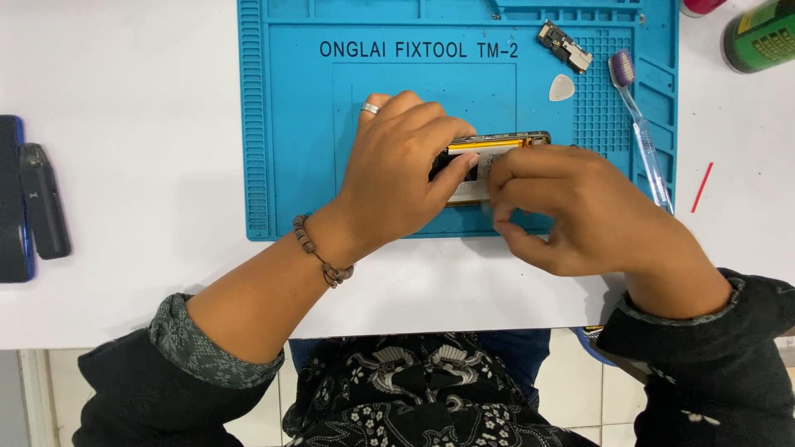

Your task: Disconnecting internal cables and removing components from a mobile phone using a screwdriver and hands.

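Head view looks straight down on a white table (pixel 141 99) with a blue work mat (pixel 298 149) laid across its far middle. Both hands meet at the mat's near edge over an opened phone (pixel 497 142), of which only the top rim and a yellow strip inside show. The left hand (pixel 402 170) curls over the phone's left end, fingers closed round it, thumb pressed on its front. The right hand (pixel 580 207) pinches the phone's right part with bent fingers; what the fingertips grip there is hidden.

On the mat's far right lie 1 small circuit part (pixel 565 45), 1 pale pick (pixel 561 87) and 1 toothbrush (pixel 642 132) running along the mat's right edge. A red stick (pixel 702 187) lies just off that edge. Bare table stretches left of the mat as far as 2 dark devices (pixel 33 199) at the table's left edge.
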